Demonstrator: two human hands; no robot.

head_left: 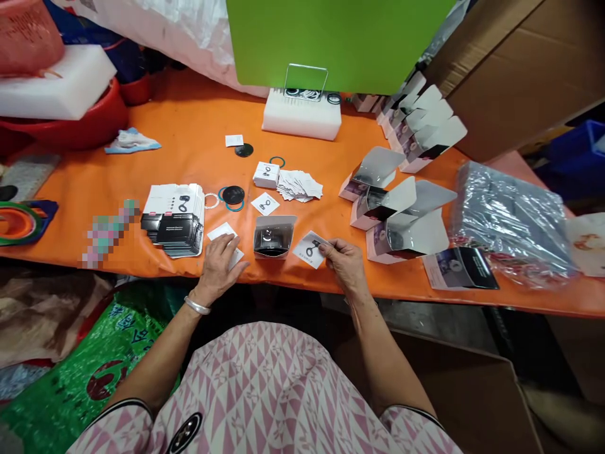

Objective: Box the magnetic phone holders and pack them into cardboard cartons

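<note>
My left hand [218,261] lies flat with fingers spread on a white card [223,231] at the front edge of the orange table [189,139]. My right hand [344,260] pinches the corner of a small white printed card [309,248]. Between the hands stands a small open box [274,236] with a dark inside. A stack of black and white flat packs [174,221] lies left of my left hand.
Several open white boxes [401,217] stand to the right, beside a clear plastic bag [513,221]. Loose cards [299,185], black discs [233,195] and rings lie mid-table. A white foam block [301,116] sits under a green board [338,41]. Red basins [70,123] stand far left.
</note>
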